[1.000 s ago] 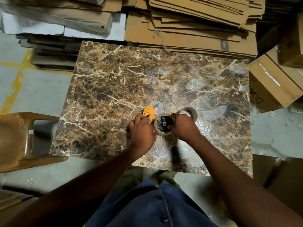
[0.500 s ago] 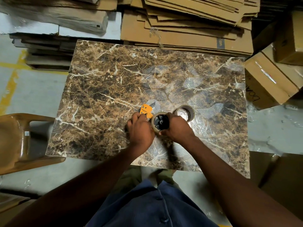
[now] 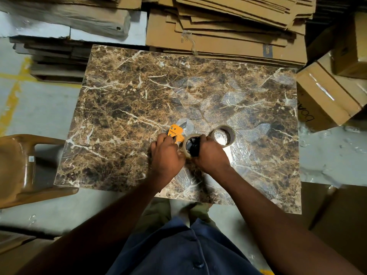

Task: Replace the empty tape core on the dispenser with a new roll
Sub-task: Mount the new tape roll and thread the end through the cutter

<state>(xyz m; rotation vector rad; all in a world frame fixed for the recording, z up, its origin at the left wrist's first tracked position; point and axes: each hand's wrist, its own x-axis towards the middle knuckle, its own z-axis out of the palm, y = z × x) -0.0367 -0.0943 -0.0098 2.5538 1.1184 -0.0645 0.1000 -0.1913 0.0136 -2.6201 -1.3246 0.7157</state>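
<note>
While left hand (image 3: 167,153) clamps dispenser (image 3: 175,132), right hand (image 3: 210,153) closed on roll (image 3: 186,144) at hub; spare ring (image 3: 224,134) just right

A single head-worn wide-angle view looks steeply down from above onto a brown marble-patterned tabletop (image 3: 158,92), which fills the centre of the frame. Both forearms enter from the bottom edge, close to the lens. Stacks of flattened brown cardboard (image 3: 228,36) bow along the top edge, bent by the lens. A brown plastic chair (image 3: 17,167) sits at the left edge, the grey floor (image 3: 39,108) beyond.
</note>
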